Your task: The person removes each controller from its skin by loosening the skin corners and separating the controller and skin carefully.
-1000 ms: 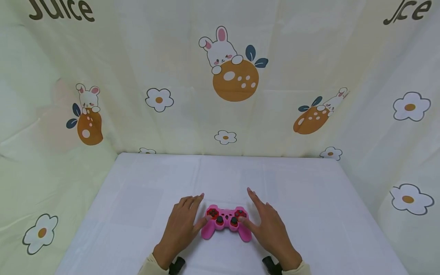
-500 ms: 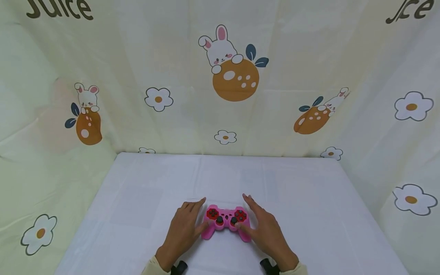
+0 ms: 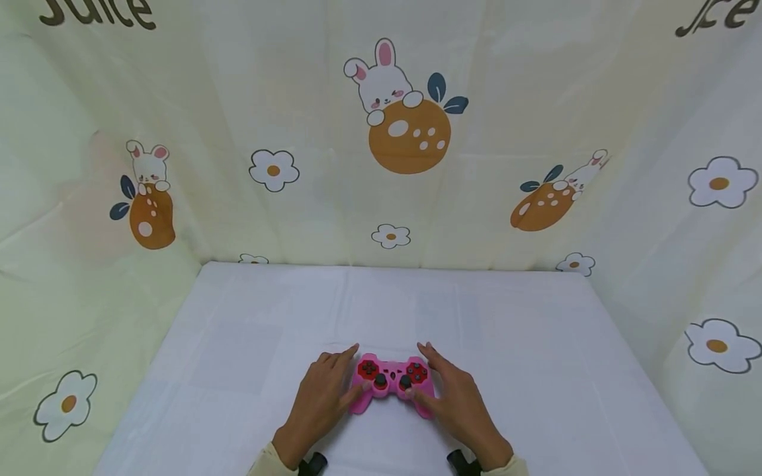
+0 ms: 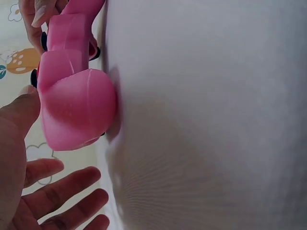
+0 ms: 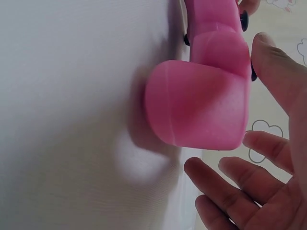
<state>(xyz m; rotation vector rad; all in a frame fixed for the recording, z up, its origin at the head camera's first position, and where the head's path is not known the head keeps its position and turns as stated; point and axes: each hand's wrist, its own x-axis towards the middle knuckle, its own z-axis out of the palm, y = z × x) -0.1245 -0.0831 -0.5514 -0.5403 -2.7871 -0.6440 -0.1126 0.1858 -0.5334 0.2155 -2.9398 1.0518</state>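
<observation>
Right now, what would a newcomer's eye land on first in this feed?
Most likely the bright pink game controller, lying on the white table low in the middle of the head view, with the person's left hand and right hand on either side. Next, probably the large rabbit-and-fruit print on the pale curtain behind the table, high above the controller.

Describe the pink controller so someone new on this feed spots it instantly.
Find the white table below the rabbit-print curtain. Toward the bottom of the head view, near mid-width, the game controller sits between the left hand and the right hand. Unlike those hands and the table, it is bright pink, with red button panels and two dark thumbsticks.
</observation>
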